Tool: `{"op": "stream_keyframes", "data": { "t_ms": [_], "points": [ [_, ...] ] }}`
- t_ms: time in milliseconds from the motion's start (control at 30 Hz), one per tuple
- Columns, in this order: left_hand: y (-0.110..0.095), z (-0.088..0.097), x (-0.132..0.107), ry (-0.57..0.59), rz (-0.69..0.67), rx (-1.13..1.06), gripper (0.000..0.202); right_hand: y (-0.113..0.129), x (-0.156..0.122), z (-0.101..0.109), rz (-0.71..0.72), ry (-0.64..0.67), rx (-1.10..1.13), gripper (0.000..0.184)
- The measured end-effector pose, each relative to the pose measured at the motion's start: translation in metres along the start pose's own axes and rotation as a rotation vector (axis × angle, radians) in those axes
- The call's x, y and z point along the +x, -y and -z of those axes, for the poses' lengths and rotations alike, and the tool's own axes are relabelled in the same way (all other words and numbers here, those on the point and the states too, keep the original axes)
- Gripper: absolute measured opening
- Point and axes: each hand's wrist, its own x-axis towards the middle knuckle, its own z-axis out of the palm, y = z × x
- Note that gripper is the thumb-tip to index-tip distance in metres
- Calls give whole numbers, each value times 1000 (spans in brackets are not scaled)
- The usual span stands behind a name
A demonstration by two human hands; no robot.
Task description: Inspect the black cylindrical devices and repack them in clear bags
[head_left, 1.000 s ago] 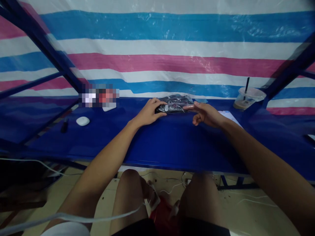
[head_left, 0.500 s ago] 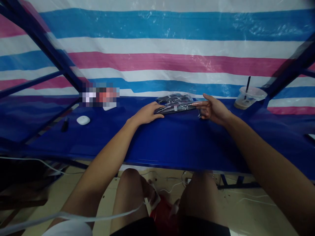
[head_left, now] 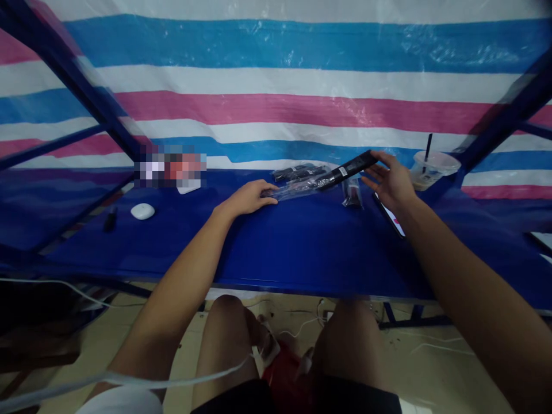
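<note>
A long, flat black item with a white label [head_left: 354, 168] slants up to the right, partly out of a clear plastic sleeve [head_left: 295, 187]. My left hand [head_left: 248, 198] pinches the sleeve's left end between thumb and fingers. At the upper right end of the black item, my right hand [head_left: 393, 179] grips it with thumb and fingertips. Its exact kind cannot be made out. Just behind the sleeve lie more black items in clear plastic [head_left: 297, 171]. A small clear packet with dark contents [head_left: 352, 195] rests below the raised end.
A phone [head_left: 391, 217] lies under my right wrist, with a plastic cup with a straw [head_left: 436, 164] behind it. On the left of the blue table [head_left: 297, 247] are a white rounded case [head_left: 142, 211] and a small black object [head_left: 110, 219]. Blue metal frame bars [head_left: 81, 86] rise at both sides.
My right hand has moved right and up, drawing the black item partly out of its sleeve. The left hand stays on the sleeve's end, shifted slightly left. The phone and small packet now show.
</note>
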Motion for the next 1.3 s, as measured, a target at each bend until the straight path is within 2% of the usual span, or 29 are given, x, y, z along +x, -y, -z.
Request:
{"op": "stream_keyframes", "data": {
  "t_ms": [167,267,333,433,533,633,700,767,833,967,1100,1200,1300],
  "points": [
    [-2,1,-1,4,5,-16,48,-7,20,11,176,-53,4,37],
    [-3,2,-1,12,-5,-16,46,-7,26,13,209,-142,65,50],
    [-4,3,-1,27,-7,-1,47,-3,22,10,219,-111,72,57],
    [-10,5,-1,-11,0,54,60,7,-2,-2,191,122,23,57],
    [-26,6,0,-143,-39,42,79,12,-37,-20,27,485,-32,65],
    [-48,2,1,-215,-158,-92,79,5,-65,-38,-151,817,-68,74],
    [-62,-3,2,-189,-246,-148,75,-3,-75,-45,-216,939,-111,70],
    [-71,-7,3,-138,-308,-187,66,-9,-78,-49,-238,992,-131,65],
    [-75,-10,4,-117,-344,-204,56,-12,-78,-50,-251,1005,-153,62],
    [-73,-7,5,-151,-373,-154,49,-9,-71,-45,-293,996,-226,61],
    [-62,6,1,-201,-297,-60,47,1,-61,-33,-333,959,-301,50],
    [-49,16,-4,-266,-188,10,46,5,-52,-25,-306,845,-280,43],
    [-41,18,-6,-275,-132,58,46,2,-46,-22,-241,700,-275,41]
  ]
}}
